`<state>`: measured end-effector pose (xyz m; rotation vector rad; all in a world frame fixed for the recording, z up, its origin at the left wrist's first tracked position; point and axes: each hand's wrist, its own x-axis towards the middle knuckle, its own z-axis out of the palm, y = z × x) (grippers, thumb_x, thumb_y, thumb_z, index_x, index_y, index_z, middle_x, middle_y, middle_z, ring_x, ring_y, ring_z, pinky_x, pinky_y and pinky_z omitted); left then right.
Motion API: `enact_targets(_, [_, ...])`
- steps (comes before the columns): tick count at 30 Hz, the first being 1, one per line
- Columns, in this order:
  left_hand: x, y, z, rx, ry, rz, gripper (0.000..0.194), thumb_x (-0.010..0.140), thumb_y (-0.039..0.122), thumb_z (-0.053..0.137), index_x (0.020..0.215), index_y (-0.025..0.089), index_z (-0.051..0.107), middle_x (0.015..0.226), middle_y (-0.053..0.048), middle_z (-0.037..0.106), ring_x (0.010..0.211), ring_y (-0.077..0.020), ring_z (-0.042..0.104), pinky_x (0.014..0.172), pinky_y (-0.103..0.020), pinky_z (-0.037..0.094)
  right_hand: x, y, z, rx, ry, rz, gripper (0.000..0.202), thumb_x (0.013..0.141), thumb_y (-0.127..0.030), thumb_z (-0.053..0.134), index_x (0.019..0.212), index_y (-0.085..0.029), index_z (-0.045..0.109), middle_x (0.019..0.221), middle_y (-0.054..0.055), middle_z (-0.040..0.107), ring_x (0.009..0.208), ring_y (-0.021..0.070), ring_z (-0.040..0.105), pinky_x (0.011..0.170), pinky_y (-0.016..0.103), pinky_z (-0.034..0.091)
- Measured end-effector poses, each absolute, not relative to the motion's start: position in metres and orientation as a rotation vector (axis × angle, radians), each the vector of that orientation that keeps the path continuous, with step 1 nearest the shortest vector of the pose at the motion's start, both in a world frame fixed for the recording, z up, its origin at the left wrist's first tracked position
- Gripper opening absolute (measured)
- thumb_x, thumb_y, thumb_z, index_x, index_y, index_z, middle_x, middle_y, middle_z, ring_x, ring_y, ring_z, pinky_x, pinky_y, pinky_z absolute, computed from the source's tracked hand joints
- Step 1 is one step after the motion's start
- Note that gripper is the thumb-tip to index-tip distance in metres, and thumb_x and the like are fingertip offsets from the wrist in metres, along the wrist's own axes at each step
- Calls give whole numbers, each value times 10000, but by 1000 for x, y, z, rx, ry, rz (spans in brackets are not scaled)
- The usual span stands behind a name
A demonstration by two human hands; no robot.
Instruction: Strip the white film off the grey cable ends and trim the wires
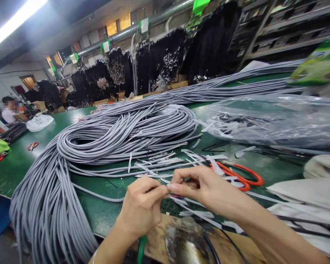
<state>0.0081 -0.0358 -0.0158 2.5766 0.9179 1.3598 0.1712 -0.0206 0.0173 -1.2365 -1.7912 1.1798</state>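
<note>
My left hand (144, 203) is closed in a pinch on a grey cable (99, 197), which runs in from the left over the green table. Fingertip to fingertip with it, my right hand (194, 185) also pinches, at the cable's end; what exactly lies between its fingers is too small to tell. Thin coloured wires (178, 199) show just below the right fingers. Scraps of white sheathing (154, 165) lie beyond both hands. Red-handled scissors (246, 176) rest right behind my right wrist.
A large coil of grey cables (126, 135) covers the middle of the green table (99, 216) and hangs over its front edge. Clear plastic bags (277, 117) and white cloth gloves (319, 190) lie at the right. A person (9, 110) is at the far left.
</note>
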Motion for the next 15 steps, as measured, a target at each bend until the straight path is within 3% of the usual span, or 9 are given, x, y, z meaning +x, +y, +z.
enact_targets(4, [3, -36, -9, 2319, 967, 1357, 193, 880, 184, 521, 797, 149, 693, 706, -61, 656, 633, -137, 590, 584, -223, 486, 169, -8, 8, -1172, -1594, 1459, 533, 503, -687, 667, 474, -189, 480, 411, -77, 266, 411, 50, 178, 406, 231, 118])
enact_targets(8, [-4, -32, -7, 2082, 1124, 1238, 191, 856, 214, 546, 769, 144, 700, 697, -60, 680, 608, -140, 601, 550, -217, 463, 160, -2, 0, -1150, -1481, 1275, 526, 542, -702, 626, 497, -195, 496, 402, -75, 271, 398, 62, 208, 398, 234, 148])
enact_targets(12, [-3, -29, -14, 1763, 1267, 1391, 217, 835, 252, 546, 751, 122, 698, 665, -70, 683, 555, -145, 603, 497, -214, 447, 156, -13, 1, -1020, -1771, 828, 349, 753, -449, 583, 530, -181, 567, 479, -21, 439, 468, 94, 373, 454, 236, 274])
enact_targets(15, [3, -32, -19, 1909, 1375, 1406, 183, 814, 185, 541, 730, 126, 693, 663, -68, 674, 575, -150, 602, 537, -227, 449, 157, -24, 1, -881, -1960, 449, 274, 824, -241, 503, 571, -178, 586, 531, -9, 481, 497, 93, 421, 479, 230, 288])
